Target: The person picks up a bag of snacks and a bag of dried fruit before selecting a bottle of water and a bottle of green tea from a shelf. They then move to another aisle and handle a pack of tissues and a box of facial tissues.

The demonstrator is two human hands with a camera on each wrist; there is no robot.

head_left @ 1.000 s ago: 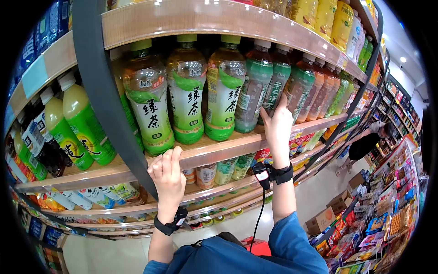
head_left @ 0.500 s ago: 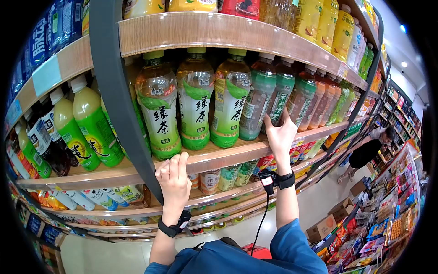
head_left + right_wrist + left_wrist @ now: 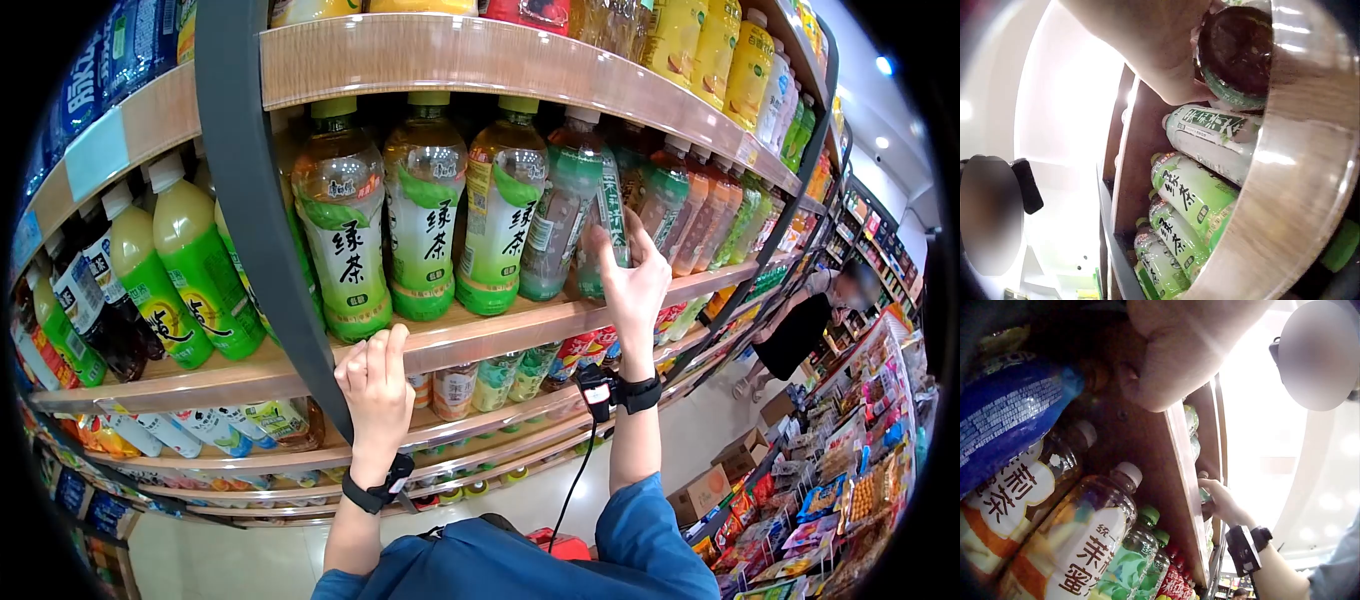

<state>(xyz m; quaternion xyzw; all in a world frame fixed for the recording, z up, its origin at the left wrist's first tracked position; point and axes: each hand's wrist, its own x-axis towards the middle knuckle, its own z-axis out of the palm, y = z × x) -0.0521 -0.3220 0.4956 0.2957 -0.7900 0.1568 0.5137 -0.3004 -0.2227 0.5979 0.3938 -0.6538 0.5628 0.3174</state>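
Left hand (image 3: 375,390): fingers curled at the front edge of the shelf (image 3: 480,343), beside the dark upright post (image 3: 262,200). Right hand (image 3: 634,292): clamped on a dark drink bottle (image 3: 603,225) with a green label, thumb on one side, fingers on the other. Hands apart. Held bottle at the shelf front, its round base showing in the right wrist view. Similar green-labelled bottle (image 3: 562,215) just beside it, then three green tea bottles (image 3: 425,215), upright in a row. Orange drink bottles (image 3: 694,228) on the other side
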